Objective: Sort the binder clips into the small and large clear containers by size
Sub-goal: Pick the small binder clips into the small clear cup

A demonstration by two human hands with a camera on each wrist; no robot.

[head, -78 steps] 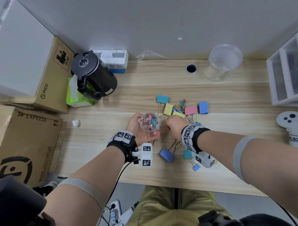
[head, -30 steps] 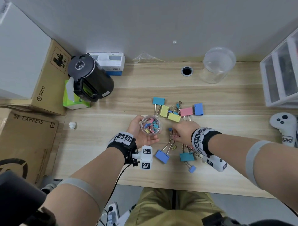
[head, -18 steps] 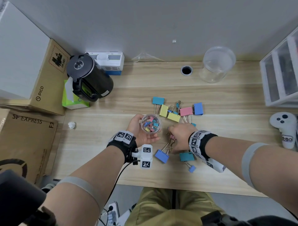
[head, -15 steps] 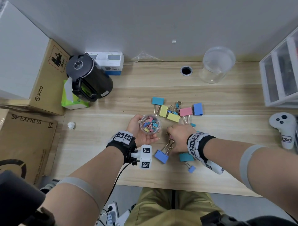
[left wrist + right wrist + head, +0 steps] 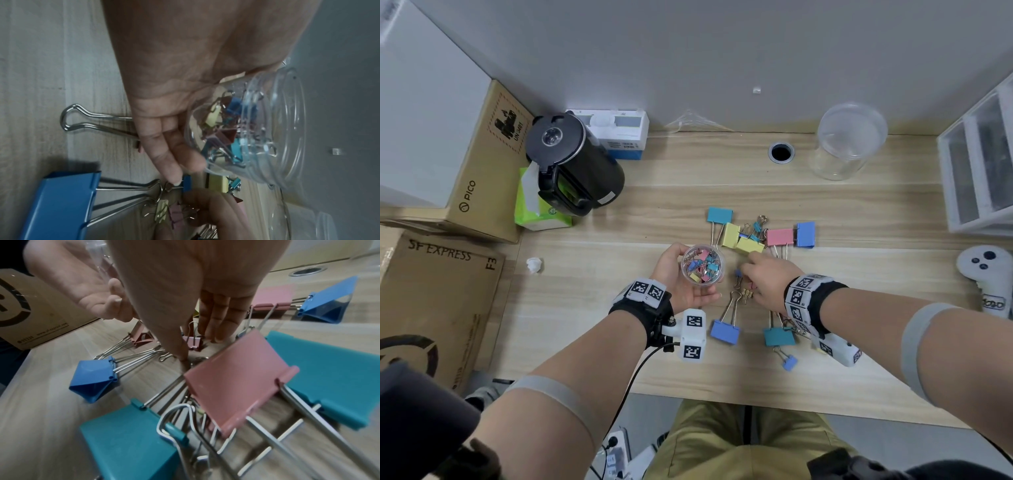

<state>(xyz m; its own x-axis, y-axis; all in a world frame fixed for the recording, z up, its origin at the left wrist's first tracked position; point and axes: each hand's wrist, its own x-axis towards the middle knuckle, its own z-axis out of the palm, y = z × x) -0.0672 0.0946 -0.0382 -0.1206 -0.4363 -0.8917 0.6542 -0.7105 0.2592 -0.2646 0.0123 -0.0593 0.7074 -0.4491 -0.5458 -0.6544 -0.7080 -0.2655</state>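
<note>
Since a second ago the right hand [image 5: 768, 279] has slid from the loose clips at 4 o'clock of the small clear container [image 5: 702, 263] up toward its 3 o'clock side, its fingertips [image 5: 213, 331] now straight and pointing down at a small pink clip [image 5: 194, 342] on the desk [image 5: 592, 308], not yet pinching it. The left hand [image 5: 681, 284] has stayed put, fingers curled round the container, which already holds many small clips. To do this well, pinch only the pink clip by its body, clear of the wire handles of the big blue clip [image 5: 725, 331] at 5 o'clock. The large clear container [image 5: 849, 144] stands at 1 o'clock, well apart and apparently empty.
</note>
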